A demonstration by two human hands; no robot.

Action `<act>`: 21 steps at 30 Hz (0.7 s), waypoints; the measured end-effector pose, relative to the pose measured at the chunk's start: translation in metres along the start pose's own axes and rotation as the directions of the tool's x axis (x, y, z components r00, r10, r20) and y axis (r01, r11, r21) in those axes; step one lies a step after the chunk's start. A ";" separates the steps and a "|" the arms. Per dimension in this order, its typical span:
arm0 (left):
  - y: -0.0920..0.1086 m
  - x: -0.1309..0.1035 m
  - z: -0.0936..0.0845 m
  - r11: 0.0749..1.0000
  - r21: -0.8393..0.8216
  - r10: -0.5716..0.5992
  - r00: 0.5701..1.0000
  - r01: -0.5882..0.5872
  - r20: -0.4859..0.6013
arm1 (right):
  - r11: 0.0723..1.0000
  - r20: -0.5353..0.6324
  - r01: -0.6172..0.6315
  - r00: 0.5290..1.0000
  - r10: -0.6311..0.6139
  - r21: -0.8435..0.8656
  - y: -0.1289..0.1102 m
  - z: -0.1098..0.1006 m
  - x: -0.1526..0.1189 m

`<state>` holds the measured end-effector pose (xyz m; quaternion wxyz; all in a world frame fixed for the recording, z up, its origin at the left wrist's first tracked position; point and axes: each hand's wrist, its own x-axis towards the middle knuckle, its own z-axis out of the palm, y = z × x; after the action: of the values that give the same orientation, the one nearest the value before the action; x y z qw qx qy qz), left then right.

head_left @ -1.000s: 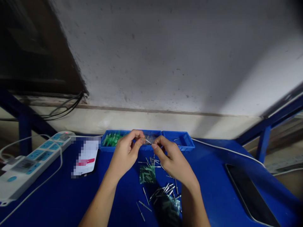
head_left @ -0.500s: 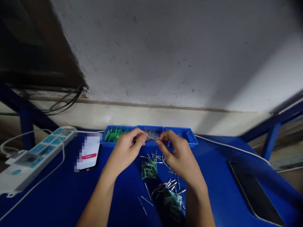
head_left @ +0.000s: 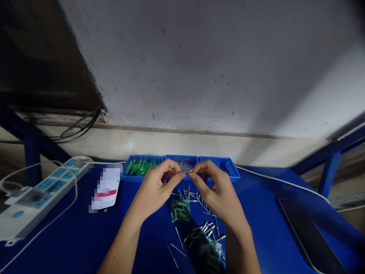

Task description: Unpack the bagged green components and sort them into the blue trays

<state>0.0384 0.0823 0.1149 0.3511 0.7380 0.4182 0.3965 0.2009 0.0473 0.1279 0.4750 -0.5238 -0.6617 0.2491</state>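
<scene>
Between my two hands, in front of the blue bins, is a thin metal rivet (head_left: pixel 187 172). My left hand (head_left: pixel 163 180) pinches one end with thumb and forefinger. The other end is pinched by my right hand (head_left: pixel 212 182), whose fingertips almost meet the left ones. Loose blind rivets (head_left: pixel 203 230) lie scattered on the blue tabletop below. Among them sits a small green-tinted bag (head_left: pixel 180 210) with short pieces inside. A second clear bag (head_left: pixel 209 249) lies in shadow by my right forearm.
Three blue bins stand against the wall: the left bin (head_left: pixel 128 177) holds green plastic pieces, the middle bin (head_left: pixel 177 156) clear plastic. At left are a power strip (head_left: pixel 31 213) with white cable and a phone (head_left: pixel 107 188). A dark phone-like slab (head_left: pixel 309 236) lies at right.
My fingertips have drawn closer together along the rivet, the left hand shifting slightly right. The whole view has tilted a little, so the table sits lower.
</scene>
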 end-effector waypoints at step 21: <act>0.004 0.001 0.004 1.000 0.011 -0.018 1.000 0.018 0.012 | 1.000 0.086 -0.016 0.996 0.016 -0.001 -0.002 -0.010 -0.002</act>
<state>0.0435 0.0808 0.1166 0.3532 0.7386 0.4246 0.3865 0.2090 0.0430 0.1334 0.4438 -0.5179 -0.6775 0.2752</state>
